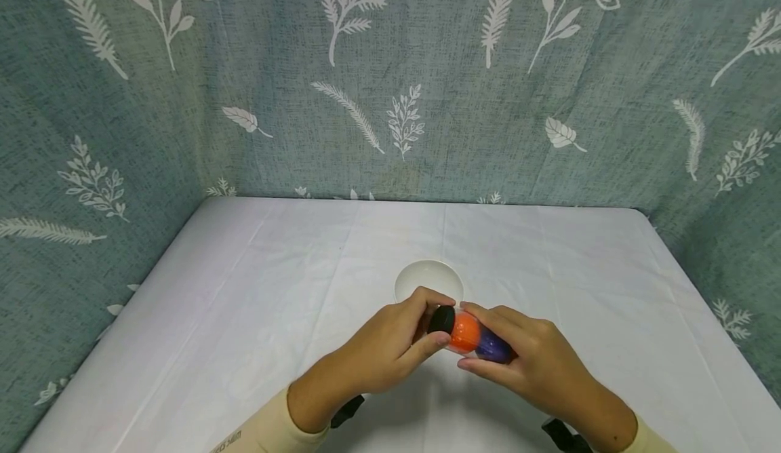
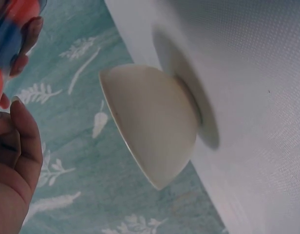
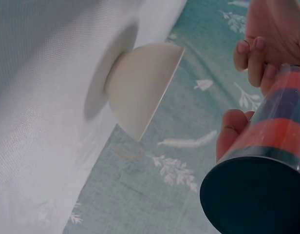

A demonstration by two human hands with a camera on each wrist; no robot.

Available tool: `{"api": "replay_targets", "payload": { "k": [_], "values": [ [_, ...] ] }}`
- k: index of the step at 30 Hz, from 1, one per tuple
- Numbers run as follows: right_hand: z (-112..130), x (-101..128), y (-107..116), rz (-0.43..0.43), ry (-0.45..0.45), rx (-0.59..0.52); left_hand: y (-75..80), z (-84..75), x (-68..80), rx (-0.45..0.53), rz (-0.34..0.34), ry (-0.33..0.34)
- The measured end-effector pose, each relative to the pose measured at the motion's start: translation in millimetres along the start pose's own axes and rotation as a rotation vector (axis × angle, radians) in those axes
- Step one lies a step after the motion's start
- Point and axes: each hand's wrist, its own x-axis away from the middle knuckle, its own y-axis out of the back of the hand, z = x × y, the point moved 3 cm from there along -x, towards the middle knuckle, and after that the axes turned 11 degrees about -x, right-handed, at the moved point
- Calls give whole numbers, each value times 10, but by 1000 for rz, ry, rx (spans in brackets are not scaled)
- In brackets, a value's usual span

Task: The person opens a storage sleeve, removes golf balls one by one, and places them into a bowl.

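I see left hand [image 1: 390, 344] and right hand [image 1: 537, 351] gripping a tube [image 1: 466, 332], its broad end [image 3: 254, 195] right-wrist only, white tablecloth [image 1: 293, 270], leafy curtain [image 1: 274, 46].

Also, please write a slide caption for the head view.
Left hand and right hand hold a black-capped, orange-and-purple container above a white tabletop, near a white bowl.

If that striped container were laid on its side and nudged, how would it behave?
The container would likely roll, since its body is tubular and its black end round. It seems stiff: its sides look straight while held. Its glossy, clear wall might also be a little slippery.
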Motion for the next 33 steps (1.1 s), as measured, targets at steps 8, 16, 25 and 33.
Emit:
{"api": "replay_targets", "payload": {
  "k": [8,16,25,33],
  "values": [
    [0,1,-5,18,-37,19,-13,11,2,45,7,-5],
    [-7,0,-2,14,-32,8,-18,12,3,62,1,-13],
    [-12,1,3,7,-16,0,-14,14,4,82,6,1],
    [-11,-3,8,-10,12,-16,-6,9,6,87,-8,-7]
  ]
}}
